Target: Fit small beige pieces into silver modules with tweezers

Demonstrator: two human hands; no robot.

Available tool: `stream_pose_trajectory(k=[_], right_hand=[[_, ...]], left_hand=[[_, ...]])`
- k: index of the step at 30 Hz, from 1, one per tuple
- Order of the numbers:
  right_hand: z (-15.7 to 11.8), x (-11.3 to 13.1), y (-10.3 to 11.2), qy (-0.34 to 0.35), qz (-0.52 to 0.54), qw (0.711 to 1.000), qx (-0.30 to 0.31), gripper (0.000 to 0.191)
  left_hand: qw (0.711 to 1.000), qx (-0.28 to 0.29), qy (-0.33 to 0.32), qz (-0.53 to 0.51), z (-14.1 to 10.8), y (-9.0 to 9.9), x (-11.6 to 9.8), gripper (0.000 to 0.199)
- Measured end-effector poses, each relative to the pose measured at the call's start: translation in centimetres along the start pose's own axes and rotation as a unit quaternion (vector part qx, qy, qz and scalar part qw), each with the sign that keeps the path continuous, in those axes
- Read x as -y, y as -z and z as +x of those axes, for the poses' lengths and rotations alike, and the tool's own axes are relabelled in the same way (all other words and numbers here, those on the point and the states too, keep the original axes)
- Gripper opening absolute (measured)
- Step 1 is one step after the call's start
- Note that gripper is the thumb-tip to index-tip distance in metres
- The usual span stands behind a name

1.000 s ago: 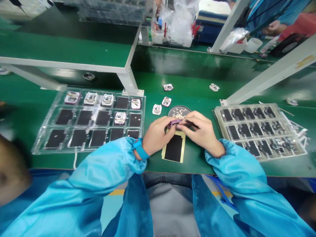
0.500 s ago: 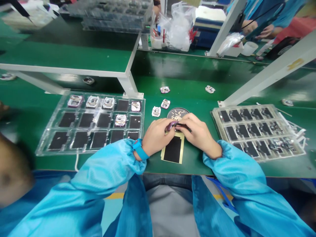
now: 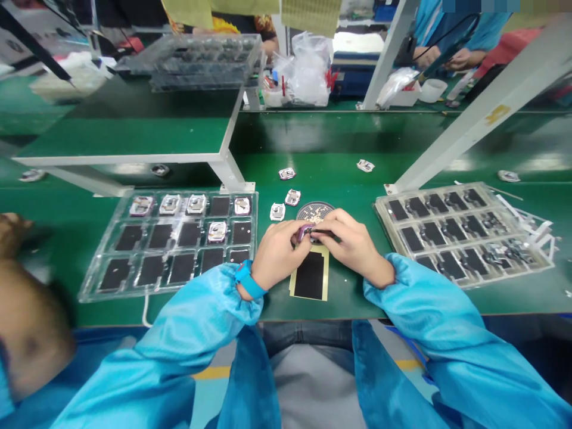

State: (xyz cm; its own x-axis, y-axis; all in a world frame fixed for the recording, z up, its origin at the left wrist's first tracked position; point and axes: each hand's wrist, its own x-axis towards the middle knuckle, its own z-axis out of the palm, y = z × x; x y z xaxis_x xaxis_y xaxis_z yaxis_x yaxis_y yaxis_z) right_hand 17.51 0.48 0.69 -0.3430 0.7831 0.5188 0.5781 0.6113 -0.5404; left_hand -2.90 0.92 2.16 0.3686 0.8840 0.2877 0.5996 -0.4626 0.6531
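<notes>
Left hand curled shut on a small purple-rimmed metal part, right hand pinching a thin dark strip against it, both just above a black pad on gold backing, round mesh dish just beyond, on green counter

The scene is bright and evenly lit, seemingly from overhead, though no lamp shows. Pale glare streaks the glossy green bench at 2 o'clock, and the plastic tray at 8 o'clock catches soft highlights along its rim. The shelf at 11 o'clock casts the deepest shadow beneath it, while the left hand and right hand throw only faint shadows at 6 o'clock. The small purple part shows a slight shine. A smeared, out-of-focus shape fills 8 o'clock. Wide-angle distortion bends the white beam at 2 o'clock and stretches the blue sleeve at 4 o'clock.
</notes>
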Motion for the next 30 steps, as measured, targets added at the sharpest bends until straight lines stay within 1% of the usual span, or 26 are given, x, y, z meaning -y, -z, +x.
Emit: stream_pose_trajectory(k=[4, 7, 10, 12, 14, 15, 16, 18, 20, 22, 24, 26, 28, 29, 30], right_hand=[[-0.1, -0.1, -0.2, -0.009, -0.002, 1.000, 0.022, 0.015], [-0.1, -0.2, -0.3, -0.016, 0.008, 0.999, 0.040, 0.016], [0.0, -0.3, -0.4, -0.023, 0.035, 0.998, 0.046, 0.013], [0.1, -0.4, -0.3, -0.039, 0.046, 0.998, 0.036, 0.012], [0.2, -0.5, -0.2, -0.073, 0.023, 0.997, 0.016, 0.014], [0.2, -0.7, -0.1, -0.095, 0.001, 0.995, 0.007, 0.016], [0.2, -0.8, -0.1, -0.115, -0.022, 0.993, -0.001, 0.018], [0.1, -1.2, -0.2, -0.141, -0.052, 0.989, -0.013, 0.021], [0.2, -1.4, -0.2, -0.142, -0.043, 0.988, -0.033, 0.021], [0.3, -1.3, -0.1, -0.127, -0.007, 0.990, -0.062, 0.018], [0.5, -1.0, 0.5, -0.108, 0.027, 0.989, -0.096, 0.016], [0.7, -0.6, 1.2, -0.094, 0.041, 0.986, -0.133, 0.021], [0.8, -0.3, 1.8, -0.095, 0.044, 0.979, -0.173, 0.031], [0.8, -0.3, 2.0, -0.108, 0.056, 0.975, -0.185, 0.035], [0.8, -0.2, 2.0, -0.132, 0.083, 0.971, -0.184, 0.038]], left_hand=[[1.000, 0.008, 0.007, 0.003, 0.2, 0.1, -0.1, 0.021], [1.000, 0.022, 0.001, 0.007, 0.1, 0.3, -0.3, 0.013], [0.998, 0.060, -0.003, 0.012, 0.5, 1.0, -0.4, 0.014], [0.996, 0.089, 0.002, 0.026, 1.5, 1.9, -0.1, 0.015], [0.992, 0.097, 0.016, 0.082, 3.7, 3.1, 0.9, 0.022], [0.987, 0.083, 0.028, 0.134, 5.3, 3.7, 1.6, 0.028], [0.977, 0.060, 0.046, 0.200, 7.1, 4.3, 2.5, 0.033], [0.945, 0.052, 0.082, 0.312, 11.0, 5.1, 4.7, 0.039], [0.916, 0.072, 0.124, 0.374, 14.5, 5.4, 6.9, 0.040], [0.898, 0.096, 0.147, 0.403, 16.9, 5.0, 8.7, 0.037], [0.901, 0.075, 0.121, 0.409, 17.8, 4.4, 10.0, 0.040], [0.913, 0.068, 0.081, 0.395, 17.9, 3.7, 10.8, 0.049], [0.920, 0.093, 0.065, 0.374, 17.5, 3.3, 11.4, 0.052], [0.923, 0.105, 0.064, 0.365, 17.3, 3.2, 11.6, 0.049], [0.926, 0.109, 0.067, 0.355, 17.1, 3.3, 11.7, 0.046]])
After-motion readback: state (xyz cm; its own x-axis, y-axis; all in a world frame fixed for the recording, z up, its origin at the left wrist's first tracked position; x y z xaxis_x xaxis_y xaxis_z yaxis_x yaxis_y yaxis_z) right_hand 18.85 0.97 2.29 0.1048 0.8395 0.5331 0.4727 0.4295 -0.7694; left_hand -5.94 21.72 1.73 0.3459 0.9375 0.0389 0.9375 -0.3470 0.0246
